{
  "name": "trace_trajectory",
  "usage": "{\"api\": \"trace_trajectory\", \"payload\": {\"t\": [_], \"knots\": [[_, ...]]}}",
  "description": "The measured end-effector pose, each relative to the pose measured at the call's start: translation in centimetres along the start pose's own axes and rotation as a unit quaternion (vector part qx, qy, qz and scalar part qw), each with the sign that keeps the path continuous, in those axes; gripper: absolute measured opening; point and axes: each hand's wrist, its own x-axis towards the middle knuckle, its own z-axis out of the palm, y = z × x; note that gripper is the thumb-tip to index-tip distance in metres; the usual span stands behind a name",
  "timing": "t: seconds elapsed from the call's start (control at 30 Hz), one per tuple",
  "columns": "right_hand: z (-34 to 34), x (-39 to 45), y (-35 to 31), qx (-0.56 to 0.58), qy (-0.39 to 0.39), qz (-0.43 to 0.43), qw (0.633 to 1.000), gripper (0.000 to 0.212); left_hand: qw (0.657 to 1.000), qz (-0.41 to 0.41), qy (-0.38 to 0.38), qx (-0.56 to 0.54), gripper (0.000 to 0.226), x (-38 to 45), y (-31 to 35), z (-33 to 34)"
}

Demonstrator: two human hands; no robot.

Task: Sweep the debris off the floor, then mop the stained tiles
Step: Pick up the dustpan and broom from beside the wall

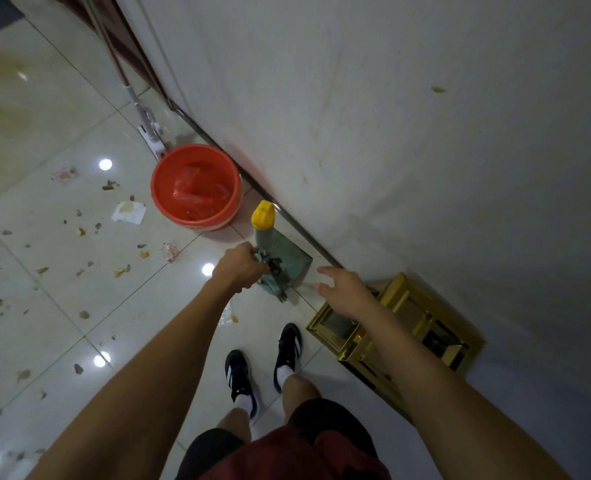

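Sweeping has yet to start: beside the red bucket (196, 187), the left hand (240, 268) grips the green dustpan-and-broom set (280, 261), right hand (344, 289) spread empty, debris (121, 271) awaiting.

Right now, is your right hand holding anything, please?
No, the right hand hovers open beside the green dustpan, touching nothing.

Wall (391, 133) hems the right; red bucket (195, 187) and gold stand (394, 327) flank the dustpan (287, 261).
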Motion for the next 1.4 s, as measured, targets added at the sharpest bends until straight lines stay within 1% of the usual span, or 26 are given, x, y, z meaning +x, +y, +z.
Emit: {"api": "trace_trajectory", "payload": {"t": [0.2, 0.3, 0.4, 0.57, 0.63, 0.7, 0.73, 0.8, 0.87, 0.9, 1.1, 1.2, 1.3, 1.4], "knots": [[0.4, -0.2, 1.2, -0.001, -0.011, 0.023, 1.0, 0.049, 0.999, -0.007, 0.028, 0.017, 0.039, -0.9, -1.0, 1.2], [0.9, -0.6, 1.6, 0.012, -0.013, 0.025, 1.0, 0.049, 0.999, -0.023, 0.048, -0.012, 0.029, -1.9, -2.4, 2.2], [1.7, -1.0, 1.6, -0.004, -0.019, 0.019, 1.0, 0.049, 0.996, -0.046, 0.055, -0.055, 0.022, -3.0, -4.3, 3.4], [3.7, -2.7, 1.2, -0.016, -0.018, 0.003, 1.0, 0.048, 0.988, -0.08, 0.052, -0.121, 0.023, -5.1, -7.5, 6.1], [4.8, -3.8, 1.1, -0.014, -0.015, 0.001, 1.0, 0.048, 0.99, -0.062, 0.037, -0.123, 0.03, -6.0, -9.1, 7.5], [6.0, -5.2, 0.8, -0.013, -0.008, 0.003, 1.0, 0.048, 0.99, -0.033, 0.043, -0.126, 0.037, -7.2, -10.7, 8.7], [6.7, -5.9, 0.6, -0.01, -0.004, 0.004, 1.0, 0.048, 0.991, -0.007, 0.059, -0.121, 0.037, -7.8, -11.6, 9.2], [8.2, -7.5, 0.2, 0.004, 0.005, 0.005, 1.0, 0.047, 0.994, 0.033, 0.077, -0.066, 0.03, -8.8, -13.4, 10.1], [10.1, -9.3, -0.3, 0.014, 0.01, 0.005, 1.0, 0.047, 0.996, 0.04, 0.078, -0.022, 0.025, -9.9, -15.1, 11.1], [11.1, -10.2, -0.5, 0.013, 0.009, 0.0, 1.0, 0.047, 0.996, 0.04, 0.076, -0.021, 0.026, -10.3, -16.0, 11.7], [16.7, -14.7, -2.0, 0.036, 0.001, 0.001, 0.999, 0.048, 0.997, 0.061, 0.041, -0.013, 0.047, -13.0, -20.1, 15.1], [18.8, -16.3, -2.4, 0.051, 0.011, 0.018, 0.998, 0.046, 0.997, 0.069, 0.038, -0.02, 0.05, -14.0, -21.3, 16.4], [20.3, -17.1, -2.3, 0.056, 0.017, 0.042, 0.997, 0.043, 0.996, 0.076, 0.042, 0.025, 0.054, -14.5, -22.2, 17.7], [21.7, -17.6, -1.9, 0.053, 0.013, 0.06, 0.997, 0.041, 0.994, 0.084, 0.043, 0.056, 0.049, -14.7, -22.4, 18.8]]}}
